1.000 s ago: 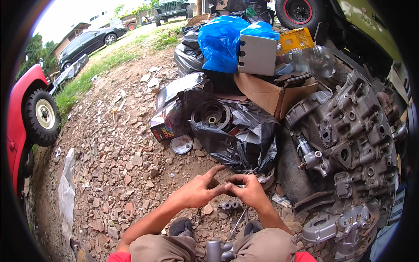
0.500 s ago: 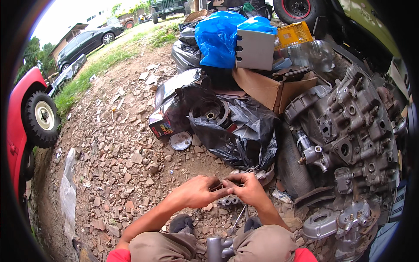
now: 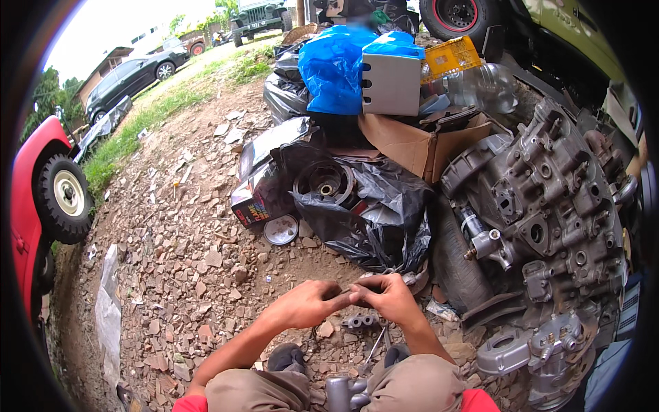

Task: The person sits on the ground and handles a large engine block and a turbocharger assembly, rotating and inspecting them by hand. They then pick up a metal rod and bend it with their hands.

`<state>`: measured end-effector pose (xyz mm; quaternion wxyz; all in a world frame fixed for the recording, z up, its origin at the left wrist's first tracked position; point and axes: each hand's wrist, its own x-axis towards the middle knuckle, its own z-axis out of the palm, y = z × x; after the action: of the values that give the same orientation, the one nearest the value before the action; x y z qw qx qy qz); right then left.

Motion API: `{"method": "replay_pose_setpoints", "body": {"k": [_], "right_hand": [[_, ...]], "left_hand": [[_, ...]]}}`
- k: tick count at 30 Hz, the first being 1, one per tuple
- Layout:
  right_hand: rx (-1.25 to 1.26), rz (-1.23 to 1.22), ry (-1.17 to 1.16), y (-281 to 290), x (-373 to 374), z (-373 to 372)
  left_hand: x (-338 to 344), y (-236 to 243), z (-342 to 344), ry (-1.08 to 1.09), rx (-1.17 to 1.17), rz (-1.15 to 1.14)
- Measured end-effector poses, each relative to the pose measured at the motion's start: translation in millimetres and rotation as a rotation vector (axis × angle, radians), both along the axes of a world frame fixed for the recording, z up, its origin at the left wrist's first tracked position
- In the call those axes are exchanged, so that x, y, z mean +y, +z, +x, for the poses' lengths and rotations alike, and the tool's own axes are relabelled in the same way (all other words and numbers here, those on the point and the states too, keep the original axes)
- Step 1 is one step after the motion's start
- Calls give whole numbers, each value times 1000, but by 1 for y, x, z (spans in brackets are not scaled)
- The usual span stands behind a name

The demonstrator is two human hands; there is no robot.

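My left hand [image 3: 311, 303] and my right hand [image 3: 392, 298] meet fingertip to fingertip, low in the middle of the view. Both are closed in a pinch; whatever is between the fingers is too small or hidden to make out. Just beneath them, a small grey metal part with round holes [image 3: 360, 321] lies on the ground. A thin metal rod [image 3: 375, 345] slants beside it, close to my right foot. Between my knees stands a grey metal pipe piece with short branches [image 3: 338, 393].
Greasy engine castings [image 3: 549, 199] are heaped at the right, with a carburettor-like part [image 3: 549, 353] in front. Ahead lie a black plastic bag [image 3: 395, 213] holding a round metal part, a cardboard box [image 3: 405, 147] and a white lid [image 3: 281, 230]. Broken tile covers the ground [image 3: 185, 268]; a red vehicle [image 3: 34, 206] stands left.
The fingers have shifted slightly where they meet, and both hands remain pinched together. The surroundings sit a little further left in the view.
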<state>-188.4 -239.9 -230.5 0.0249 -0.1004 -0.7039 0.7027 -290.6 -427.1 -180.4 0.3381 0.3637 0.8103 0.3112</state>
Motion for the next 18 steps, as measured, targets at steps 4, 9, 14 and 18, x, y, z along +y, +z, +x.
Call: {"method": "replay_pose_setpoints", "body": {"k": [4,9,14,18], "right_hand": [[50,129,16,-1,-8,-5],[95,77,0,-9,-12,-2],[130,43,-46,2,-16,3],[120,146,18,-2,-9,4]], "left_hand": [[0,0,3,-1,1,15],[-6,2,0,-52,46,43],[-6,0,-3,-7,-24,49],[-2,12,-7,-79,-38,-112]]}}
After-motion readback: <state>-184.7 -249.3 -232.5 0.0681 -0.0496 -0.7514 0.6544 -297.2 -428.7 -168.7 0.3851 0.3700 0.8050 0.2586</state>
